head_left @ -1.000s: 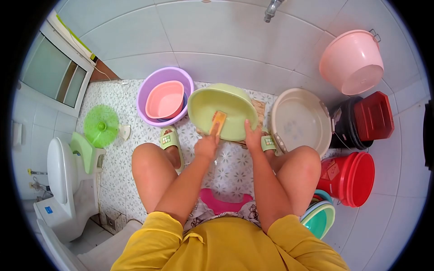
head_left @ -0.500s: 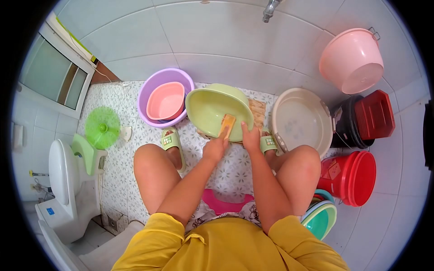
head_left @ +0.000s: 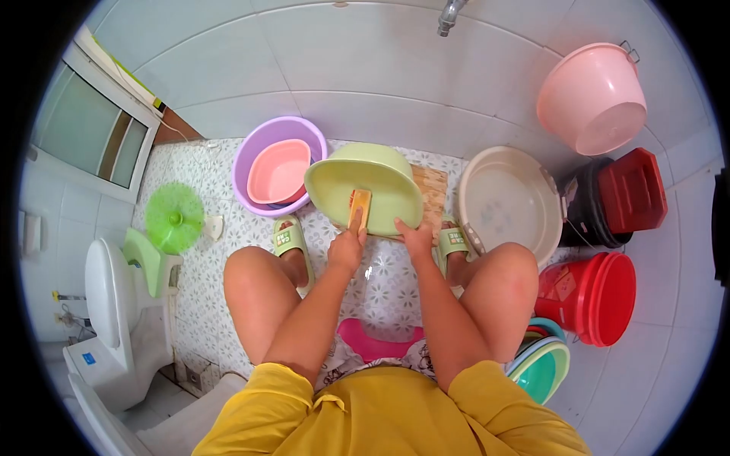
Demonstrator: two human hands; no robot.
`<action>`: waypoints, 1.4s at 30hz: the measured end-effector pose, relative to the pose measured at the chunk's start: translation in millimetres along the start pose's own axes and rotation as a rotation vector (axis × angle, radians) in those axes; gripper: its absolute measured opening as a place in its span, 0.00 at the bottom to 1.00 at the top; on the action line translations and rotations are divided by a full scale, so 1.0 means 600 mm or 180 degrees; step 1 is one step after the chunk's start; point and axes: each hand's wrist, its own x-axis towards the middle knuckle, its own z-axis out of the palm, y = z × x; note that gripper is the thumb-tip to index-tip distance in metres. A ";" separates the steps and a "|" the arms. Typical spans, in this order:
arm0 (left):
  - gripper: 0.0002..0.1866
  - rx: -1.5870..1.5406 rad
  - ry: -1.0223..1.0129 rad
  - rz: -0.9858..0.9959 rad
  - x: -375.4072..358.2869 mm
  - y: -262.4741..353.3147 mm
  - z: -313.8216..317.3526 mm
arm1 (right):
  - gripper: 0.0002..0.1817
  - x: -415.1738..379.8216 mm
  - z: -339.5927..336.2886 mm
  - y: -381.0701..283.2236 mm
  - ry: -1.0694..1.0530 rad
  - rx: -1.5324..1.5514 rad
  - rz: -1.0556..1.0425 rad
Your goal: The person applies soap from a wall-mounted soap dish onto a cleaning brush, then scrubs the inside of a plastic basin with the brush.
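Note:
A green basin (head_left: 391,199) is tipped up on its edge over a wooden board (head_left: 431,190), its hollow side facing me. My left hand (head_left: 348,245) is closed around an orange scrub brush (head_left: 360,205), which lies against the inside of the basin near its lower rim. With my right hand (head_left: 415,237) I grip the basin's lower right rim, thumb on the inner side. The fingers behind the rim are partly hidden.
A purple basin (head_left: 242,169) with a pink basin (head_left: 278,173) in it stands at the left. At the right are a beige basin (head_left: 508,201), a red bucket (head_left: 570,292) and a hanging pink bucket (head_left: 589,99). A tap (head_left: 450,17) juts from the wall.
The basin has tilted further upright and shifted slightly left. My left hand and the brush have moved left across its inside. My right hand has slid a little left and down with the rim.

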 end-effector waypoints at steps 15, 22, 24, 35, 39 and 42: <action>0.29 0.0200 -0.0145 0.0291 0.010 0.035 0.010 | 0.22 0.002 0.002 -0.004 0.0105 0.0762 0.0476; 0.29 0.0453 0.0204 0.0161 0.014 -0.009 -0.004 | 0.20 0.002 0.006 -0.008 0.0037 0.0643 0.0259; 0.29 0.0031 -0.0049 0.0253 0.011 -0.005 0.002 | 0.19 0.002 0.006 -0.006 0.0049 0.0723 0.0271; 0.30 -0.0086 -0.0280 0.0481 -0.002 0.031 0.020 | 0.21 0.007 0.001 0.001 -0.0060 0.1116 0.0716; 0.31 0.0174 -0.0107 0.0422 0.006 -0.006 0.024 | 0.20 0.004 0.005 -0.011 0.0187 0.1393 0.0669; 0.31 0.0408 0.0267 0.0271 0.011 -0.030 0.015 | 0.20 0.010 0.007 -0.019 0.0299 0.1351 0.0646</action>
